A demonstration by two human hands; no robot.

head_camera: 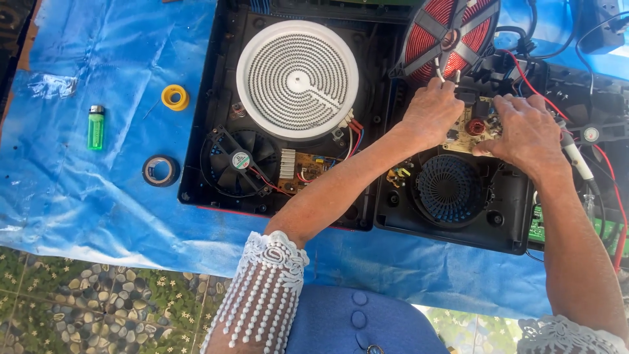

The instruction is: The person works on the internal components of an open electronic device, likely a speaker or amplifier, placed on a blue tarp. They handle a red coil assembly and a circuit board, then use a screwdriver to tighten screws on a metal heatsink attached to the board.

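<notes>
A: From the head view, 2 opened cooktops are seen on a blue tarp [98, 196]. Both hands are set on the tan circuit board [473, 126] inside the right-hand black housing [511, 223], just above its round black fan grille [449, 190].

B: The left hand [429, 113] is curled over the board's left edge, fingers bent narrow near 2 white leads; whether a lead is actually pinched cannot be told. The right hand [527, 131] is pressed on the board's right side, fingertips closed against it.

A: The red copper coil [452, 33] is tipped up behind the board, so the step in hand is judged to be work on the board's wiring or seating.

B: A steady, small-fingered move is called for next, it is judged, since red wires [524, 78] are crowded close by.

A: The left unit, with its white spiral heating element [298, 78] and small fan [239, 160], is left untouched. A green lighter [95, 127], yellow tape roll [175, 97] and black tape roll [160, 170] are lying well apart.
</notes>
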